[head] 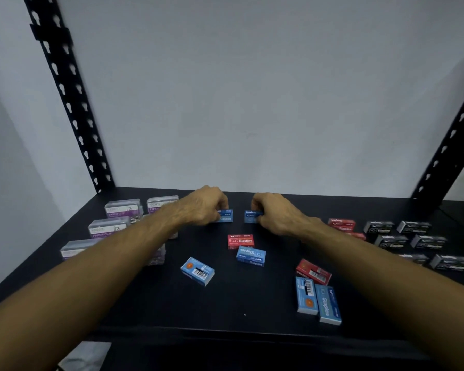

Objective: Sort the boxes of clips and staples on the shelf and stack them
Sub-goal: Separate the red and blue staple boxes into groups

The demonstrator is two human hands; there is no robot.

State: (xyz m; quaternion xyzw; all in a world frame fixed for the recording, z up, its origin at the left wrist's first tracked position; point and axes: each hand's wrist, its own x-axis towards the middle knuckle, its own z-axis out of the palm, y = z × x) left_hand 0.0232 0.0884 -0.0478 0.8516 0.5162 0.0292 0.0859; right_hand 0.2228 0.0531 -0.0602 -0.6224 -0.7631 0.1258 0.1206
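Sorting is partly done: left hand (206,207) and right hand (275,212) each pinch 1 blue box (226,216); loose boxes (251,256) lie nearer, unstacked.

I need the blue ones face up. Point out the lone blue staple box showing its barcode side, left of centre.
The tilted blue cardboard staple box near the front, alone left of centre; its barcode and orange dot face up, unlike the label-up blue box behind it.

Both bare forearms extended forward, converging; left hand (204,207) and right hand (275,212) knuckles-up, fingers curled downward in pinching grips.
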